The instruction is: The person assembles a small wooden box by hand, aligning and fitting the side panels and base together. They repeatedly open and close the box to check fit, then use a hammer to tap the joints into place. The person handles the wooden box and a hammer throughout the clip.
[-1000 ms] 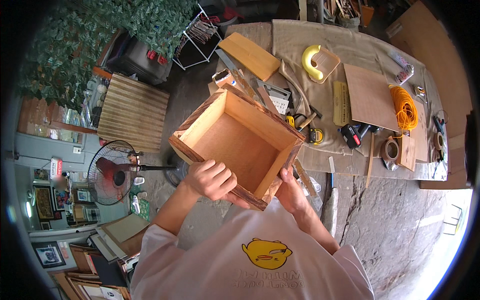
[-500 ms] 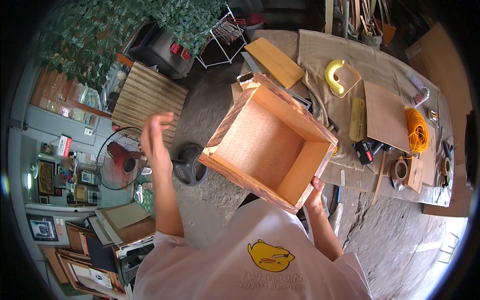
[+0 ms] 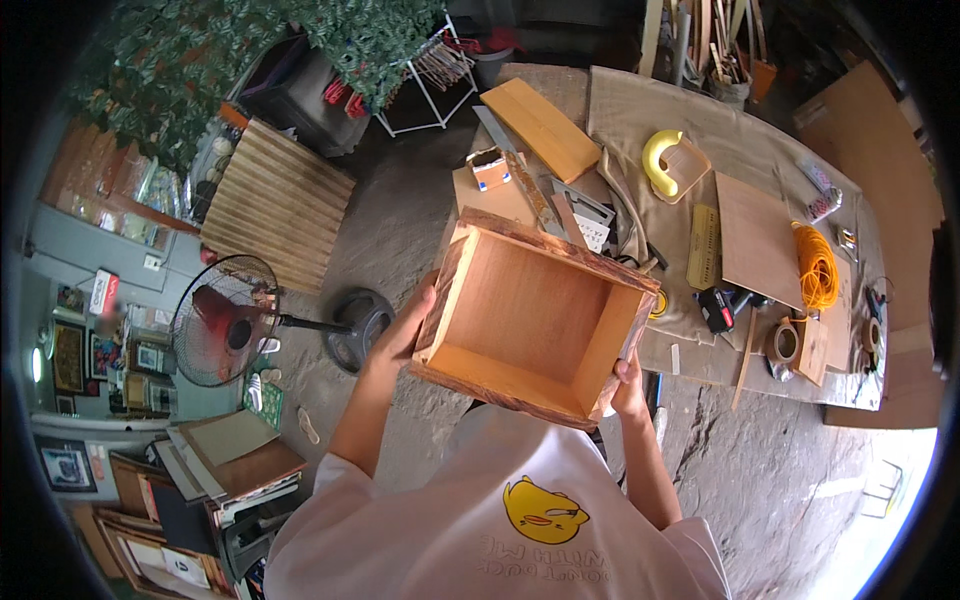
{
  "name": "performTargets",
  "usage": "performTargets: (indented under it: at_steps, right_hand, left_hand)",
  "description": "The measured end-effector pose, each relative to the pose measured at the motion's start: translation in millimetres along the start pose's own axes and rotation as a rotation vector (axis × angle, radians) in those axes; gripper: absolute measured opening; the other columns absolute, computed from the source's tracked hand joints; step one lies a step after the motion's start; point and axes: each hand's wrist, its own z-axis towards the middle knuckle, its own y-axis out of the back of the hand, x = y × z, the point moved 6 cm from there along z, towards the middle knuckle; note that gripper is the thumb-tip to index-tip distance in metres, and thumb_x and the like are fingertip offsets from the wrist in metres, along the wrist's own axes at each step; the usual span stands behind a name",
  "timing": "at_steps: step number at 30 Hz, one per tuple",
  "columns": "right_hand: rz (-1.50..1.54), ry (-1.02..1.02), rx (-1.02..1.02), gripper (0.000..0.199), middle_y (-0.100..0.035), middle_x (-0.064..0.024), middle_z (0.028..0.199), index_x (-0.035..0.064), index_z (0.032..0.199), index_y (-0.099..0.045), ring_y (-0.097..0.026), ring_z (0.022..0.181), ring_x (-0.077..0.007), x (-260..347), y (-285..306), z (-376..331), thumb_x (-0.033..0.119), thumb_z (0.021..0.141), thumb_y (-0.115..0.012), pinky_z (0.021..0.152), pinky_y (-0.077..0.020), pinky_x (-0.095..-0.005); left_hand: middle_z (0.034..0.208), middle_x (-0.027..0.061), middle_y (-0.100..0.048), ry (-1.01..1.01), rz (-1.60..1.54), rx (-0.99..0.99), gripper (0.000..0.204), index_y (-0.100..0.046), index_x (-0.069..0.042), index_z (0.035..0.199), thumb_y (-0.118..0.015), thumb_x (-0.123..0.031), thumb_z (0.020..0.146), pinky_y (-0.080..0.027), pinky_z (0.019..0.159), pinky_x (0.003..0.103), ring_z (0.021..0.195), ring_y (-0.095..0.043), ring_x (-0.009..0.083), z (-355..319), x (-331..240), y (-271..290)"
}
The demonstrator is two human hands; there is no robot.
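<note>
I hold an open-topped wooden box [image 3: 530, 300] in front of my chest, its opening facing up at me, with a rough reddish rim and pale plywood inside. My left hand [image 3: 405, 335] grips the box's left wall from outside. My right hand [image 3: 630, 385] holds the lower right corner, fingers under the edge. The box is empty inside. It hangs over the stone floor, just in front of the workbench.
A cloth-covered workbench [image 3: 720, 130] behind the box carries a yellow-handled tool [image 3: 660, 160], plywood panels, an orange cord coil [image 3: 818, 265], a tape roll [image 3: 785, 342] and a drill [image 3: 715, 305]. A standing fan [image 3: 225, 320] and a slatted wooden panel [image 3: 275, 205] are at left.
My left hand came off the box and rose into the air, then came back onto the box's left wall. The box turned and tilted in my right hand meanwhile.
</note>
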Motion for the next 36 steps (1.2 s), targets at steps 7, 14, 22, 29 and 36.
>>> performTargets:
  at_steps: [7,14,22,29,36]
  right_hand:
    - [0.211,-0.052,-0.247,0.067,-0.067,-0.0106,0.119,0.0047,0.135,-0.055,-0.068,0.104,-0.0231,0,1,14,0.058,0.093,-0.061,0.088,-0.0575,-0.0372]
    - [0.379,0.0,-0.195,0.074,-0.063,-0.0091,0.129,0.0073,0.143,-0.05,-0.063,0.114,-0.0225,-12,-11,35,0.067,0.098,-0.049,0.096,-0.0548,-0.0384]
    - [0.35,-0.067,-0.296,0.078,-0.057,-0.0077,0.137,0.012,0.149,-0.045,-0.058,0.122,-0.0221,-34,-36,51,0.072,0.099,-0.041,0.102,-0.0514,-0.0396]
    - [0.383,-0.205,-0.276,0.077,-0.057,-0.0081,0.138,0.0127,0.149,-0.047,-0.058,0.123,-0.0234,-50,-60,56,0.071,0.099,-0.041,0.102,-0.0512,-0.0404]
    - [0.384,-0.217,-0.236,0.064,-0.057,-0.0099,0.143,0.0103,0.15,-0.046,-0.057,0.129,-0.0275,-66,-61,70,0.057,0.107,-0.034,0.108,-0.0483,-0.0455]
  left_hand:
    - [0.155,0.018,-0.037,-0.233,-0.151,-0.055,0.098,-0.024,-0.002,0.157,-0.066,-0.063,0.092,-0.032,0.119,0.043,0.145,-0.036,0.0283,-1,2,-23]
    - [0.166,0.0192,-0.022,-0.332,-0.034,-0.112,0.093,-0.015,0.001,0.161,-0.049,-0.062,0.101,-0.019,0.124,0.043,0.153,-0.021,0.0294,-9,15,5]
    - [0.165,0.0221,-0.022,-0.307,0.109,-0.211,0.091,-0.019,0.004,0.159,-0.058,-0.053,0.1,-0.021,0.123,0.043,0.152,-0.024,0.0321,-19,3,29]
    - [0.155,0.0261,-0.033,-0.275,0.234,-0.316,0.102,-0.025,0.004,0.157,-0.073,-0.055,0.09,-0.029,0.119,0.044,0.146,-0.034,0.0361,-27,-8,38]
    - [0.13,0.0221,-0.048,-0.367,0.547,-0.349,0.093,-0.032,0.005,0.155,-0.082,-0.033,0.086,-0.045,0.104,0.042,0.123,-0.053,0.0334,-34,-47,20]
